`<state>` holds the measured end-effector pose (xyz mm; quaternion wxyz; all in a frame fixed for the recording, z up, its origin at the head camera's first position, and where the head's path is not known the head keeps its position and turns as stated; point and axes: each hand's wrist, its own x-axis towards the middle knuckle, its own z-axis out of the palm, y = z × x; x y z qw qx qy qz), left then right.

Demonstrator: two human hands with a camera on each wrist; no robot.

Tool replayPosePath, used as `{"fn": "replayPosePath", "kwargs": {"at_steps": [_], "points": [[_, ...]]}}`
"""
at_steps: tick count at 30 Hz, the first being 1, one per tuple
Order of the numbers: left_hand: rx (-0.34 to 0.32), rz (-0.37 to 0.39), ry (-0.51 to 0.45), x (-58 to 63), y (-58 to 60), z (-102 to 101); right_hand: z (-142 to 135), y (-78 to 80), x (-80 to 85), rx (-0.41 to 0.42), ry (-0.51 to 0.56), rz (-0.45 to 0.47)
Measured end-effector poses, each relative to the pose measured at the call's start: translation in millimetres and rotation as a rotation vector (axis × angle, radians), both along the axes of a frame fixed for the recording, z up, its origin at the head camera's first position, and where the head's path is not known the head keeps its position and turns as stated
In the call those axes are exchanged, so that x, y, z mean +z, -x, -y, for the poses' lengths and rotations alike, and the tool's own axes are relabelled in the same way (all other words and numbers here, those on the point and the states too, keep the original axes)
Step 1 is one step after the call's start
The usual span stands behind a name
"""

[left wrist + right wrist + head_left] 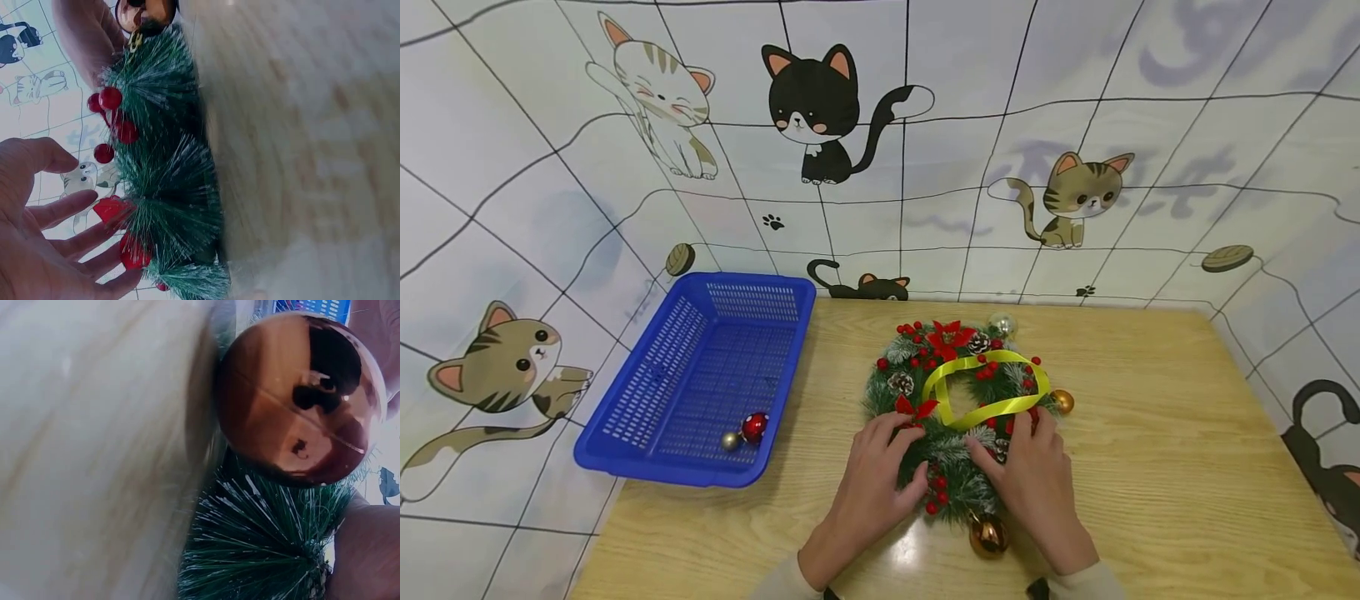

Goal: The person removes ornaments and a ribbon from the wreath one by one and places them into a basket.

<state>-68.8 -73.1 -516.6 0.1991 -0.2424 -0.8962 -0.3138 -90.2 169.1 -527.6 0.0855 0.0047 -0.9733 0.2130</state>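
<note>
A green Christmas wreath [953, 450], dressed with red berries, pinecones and red poinsettias, lies on the wooden table. Across its middle runs a loop of yellow ribbon [992, 412]. My left hand [874, 479] rests on its left side, fingers spread and touching a red poinsettia [112, 211]. On the right side lies my right hand [1037, 479], thumb apart from the fingers, fingertips by the ribbon's lower edge. A copper-gold bauble [294, 400] hangs at the wreath's near edge, between the wrists. A smaller gold bauble [1063, 402] sits at its right edge and a clear one [1002, 324] at its top.
To the left stands a blue perforated basket [672, 477], holding a red bauble [755, 427] and a small gold bauble [731, 440]. A wall covering with cartoon cats [812, 108] closes off the table's back and sides.
</note>
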Motion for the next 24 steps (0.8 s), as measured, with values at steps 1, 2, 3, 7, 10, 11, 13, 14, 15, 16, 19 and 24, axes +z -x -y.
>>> {"fn": "replayPosePath", "kwargs": {"at_steps": [1,2,3,7,10,11,13,14,15,16,19,24], "points": [[0.006,-0.013,0.007,-0.6,0.0,-0.7,0.2,0.6,0.6,0.001,0.002,0.004],[0.010,-0.029,0.017,-1.2,-0.1,-1.6,0.3,1.3,0.8,0.004,0.004,0.006],[0.012,-0.044,0.025,-1.4,-0.5,-2.8,0.4,1.9,1.4,0.005,0.006,0.008],[-0.022,-0.116,0.079,-1.0,-4.7,-9.6,0.7,4.2,2.2,0.009,0.012,0.036],[-0.092,-0.176,0.126,-1.1,-9.4,-16.5,0.6,5.1,2.8,0.004,0.012,0.064],[-0.117,-0.186,0.139,-1.4,-10.8,-18.9,0.5,5.3,2.9,0.002,0.012,0.073],[-0.169,-0.183,0.159,-1.9,-13.3,-23.0,0.3,5.4,3.4,-0.004,0.012,0.086],[-0.194,-0.167,0.161,-2.2,-14.2,-24.7,0.1,5.5,3.5,-0.006,0.013,0.089],[-0.213,-0.148,0.167,-2.3,-15.0,-26.1,0.2,5.7,3.4,-0.006,0.015,0.093],[-0.229,-0.127,0.171,-2.3,-15.9,-27.2,0.5,5.8,3.2,-0.004,0.015,0.098],[-0.265,-0.084,0.197,-2.5,-17.5,-29.3,0.8,5.9,2.8,0.003,0.015,0.103],[-0.307,-0.097,0.268,-4.6,-18.5,-31.3,-0.2,5.2,3.5,0.005,0.015,0.089]]}}
